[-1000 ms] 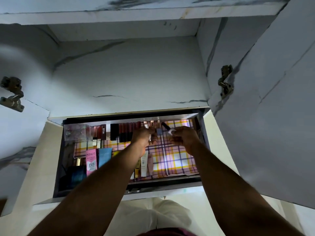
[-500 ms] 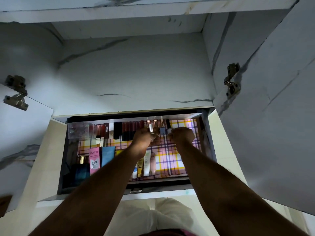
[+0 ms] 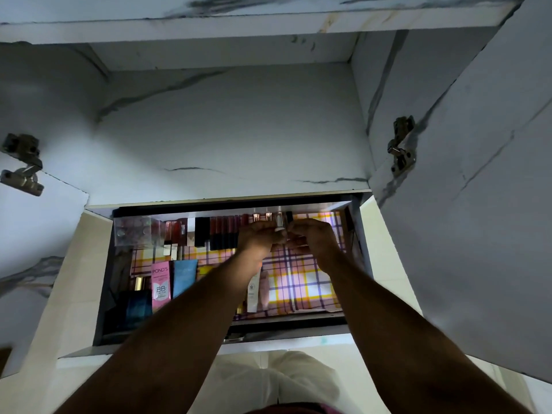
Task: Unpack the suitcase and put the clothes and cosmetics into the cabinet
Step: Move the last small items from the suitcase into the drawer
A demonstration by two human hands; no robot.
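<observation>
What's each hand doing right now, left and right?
Left hand: fingers curled round a small clear bottle at the back of the drawer.
Right hand: fingers curled at the same spot; cannot tell what it holds, if anything.

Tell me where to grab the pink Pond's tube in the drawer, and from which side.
Pinch the pink tube across its flat faces near the top end, coming straight down from above. It lies flat on the checked liner, with a blue tube tight on its right, so its sides offer little room for fingers.
</observation>
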